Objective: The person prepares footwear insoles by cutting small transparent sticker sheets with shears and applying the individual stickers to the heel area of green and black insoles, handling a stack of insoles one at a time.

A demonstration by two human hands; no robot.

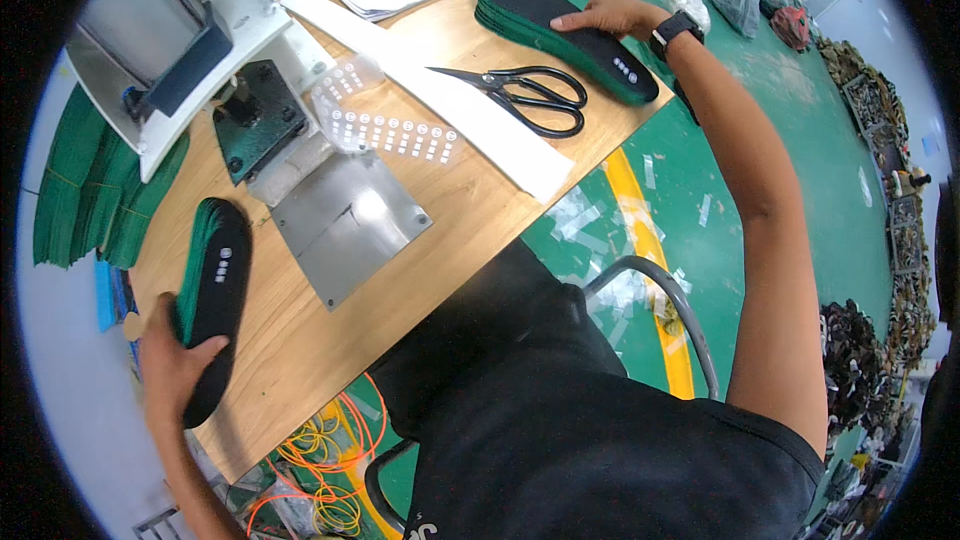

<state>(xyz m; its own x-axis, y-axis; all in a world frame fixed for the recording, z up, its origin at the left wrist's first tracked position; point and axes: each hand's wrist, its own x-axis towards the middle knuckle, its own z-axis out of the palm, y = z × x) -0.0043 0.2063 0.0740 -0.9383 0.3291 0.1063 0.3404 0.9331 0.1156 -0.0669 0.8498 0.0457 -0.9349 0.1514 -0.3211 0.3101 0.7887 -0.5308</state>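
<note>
The left hand (172,358) pinches the near half of the left insole stack (222,302), thumb across the black top and fingers round its outer, green-layered side; whether the stack rests on the wooden table (300,355) or is slightly raised I cannot tell. Far ahead to the right of that grip, the right hand (618,16) lays its thumb on the right insole stack (588,48), its fingers mostly hidden past the far edge; it seems to pinch too, though how firmly does not show. To handle both well, I would keep each thumb flat and the fingers along the sides so the layers stay flush, and guide the right one clear of the scissors (497,83) just to its left and of the table edge near its white-marked end. Well beyond the right hand, on the floor, lie a clear plastic bag (735,0) and a red plastic bag (790,28), their contents too small to make out. Farther to that hand's right, shelving (905,240) holds piles of dark pieces I cannot identify.
</note>
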